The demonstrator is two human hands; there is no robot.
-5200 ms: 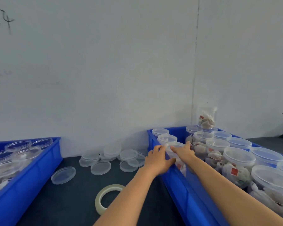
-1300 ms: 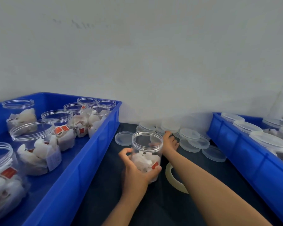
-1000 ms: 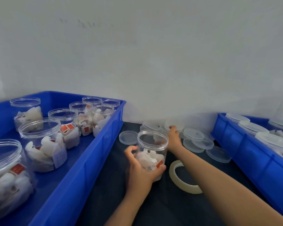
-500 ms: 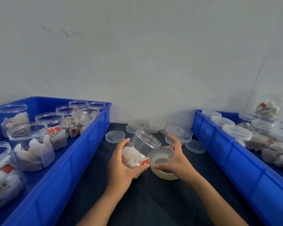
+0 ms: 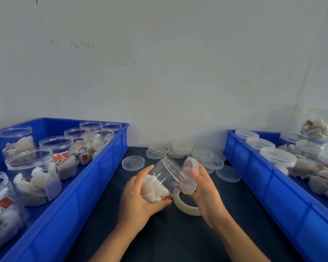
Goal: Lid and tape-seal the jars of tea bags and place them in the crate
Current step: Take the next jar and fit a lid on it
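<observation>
My left hand [image 5: 138, 197] grips a clear jar of tea bags [image 5: 160, 181], tilted so its open mouth points up and to the right. My right hand [image 5: 203, 188] holds a clear lid [image 5: 190, 174] on edge just beside the jar's mouth. A roll of clear tape [image 5: 186, 205] lies flat on the dark table [image 5: 178, 239], partly under both hands. The blue crate [image 5: 273, 188] on the right holds several lidded jars [image 5: 277, 157].
A blue crate [image 5: 95, 176] on the left holds several open jars of tea bags [image 5: 32, 173]. Loose lids [image 5: 179, 148] are stacked against the white wall, with single lids [image 5: 133, 163] lying on the table between the crates.
My right hand has lifted a lid from the pile and brought it up beside the jar's mouth. My left hand has tilted the jar further to the right.
</observation>
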